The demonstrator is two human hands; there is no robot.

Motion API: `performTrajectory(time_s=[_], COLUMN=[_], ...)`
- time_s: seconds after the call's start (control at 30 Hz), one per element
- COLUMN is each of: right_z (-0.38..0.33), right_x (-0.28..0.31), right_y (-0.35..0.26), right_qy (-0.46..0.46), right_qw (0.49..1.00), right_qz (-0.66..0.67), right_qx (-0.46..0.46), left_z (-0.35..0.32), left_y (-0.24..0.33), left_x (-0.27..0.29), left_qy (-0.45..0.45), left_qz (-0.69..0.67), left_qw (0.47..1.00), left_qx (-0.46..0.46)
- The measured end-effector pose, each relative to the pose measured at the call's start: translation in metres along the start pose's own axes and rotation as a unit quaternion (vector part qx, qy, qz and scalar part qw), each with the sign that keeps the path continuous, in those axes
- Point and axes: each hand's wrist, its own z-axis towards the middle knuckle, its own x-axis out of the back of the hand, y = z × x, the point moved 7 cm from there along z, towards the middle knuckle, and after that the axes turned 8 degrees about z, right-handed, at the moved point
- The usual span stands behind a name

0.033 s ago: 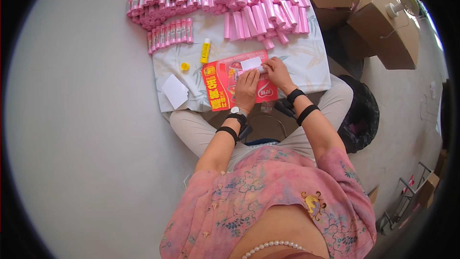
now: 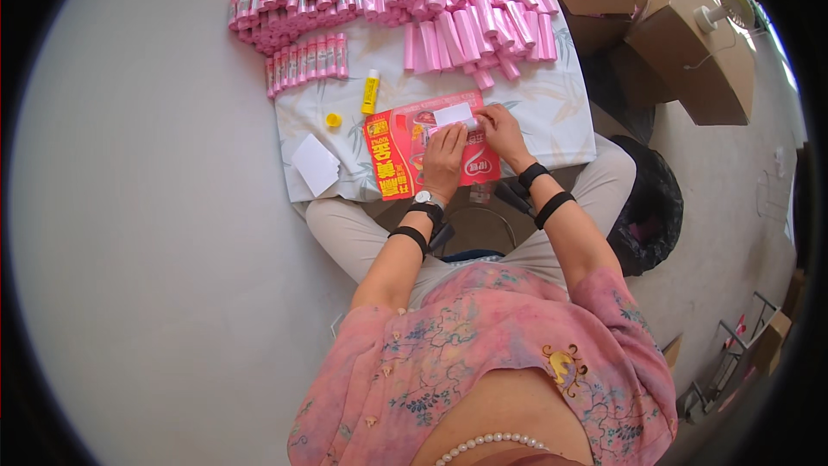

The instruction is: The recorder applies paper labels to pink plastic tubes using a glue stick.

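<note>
A small pink film roll (image 2: 435, 130), mostly hidden by fingers, lies across a red and yellow printed cardboard sheet (image 2: 397, 151) at the near side of the table. Against its far side a white rectangular label (image 2: 454, 113) lies flat. My left hand (image 2: 442, 160) presses down over the roll with its fingers together. At the roll's right end my right hand (image 2: 502, 134) is closed in a pinch. Left of the cardboard stand a yellow glue stick (image 2: 370, 92), its yellow cap (image 2: 334, 121) and a stack of white labels (image 2: 316, 166).
Plain pink rolls (image 2: 483, 22) are piled at the far right of the cloth-covered table (image 2: 565, 125). Labelled pink rolls (image 2: 306, 63) lie at the far left. Cardboard boxes (image 2: 699, 43), one holding a small white fan (image 2: 733, 7), and a black bag (image 2: 647, 207) stand to the right.
My right hand's fingers have shifted very slightly at the roll's end. Everything else looks the same.
</note>
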Motion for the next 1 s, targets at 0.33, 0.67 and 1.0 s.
performTrajectory(time_s=[0.33,0.67,1.0], right_z=[-0.059,-0.062,-0.065], right_x=[0.001,-0.02,-0.025], right_y=[-0.027,-0.043,-0.043], right_qy=[0.15,0.07,0.048], right_qw=[0.986,0.969,0.955], right_qz=[-0.037,-0.2,-0.251], right_qx=[0.067,0.126,0.152], left_z=[0.025,0.042,0.053], left_y=[-0.019,-0.033,-0.073], left_x=[-0.003,-0.021,-0.047], left_qy=[-0.029,-0.1,-0.178], left_qz=[-0.02,-0.041,-0.17], left_qw=[0.999,0.994,0.968], left_qx=[-0.024,-0.011,0.05])
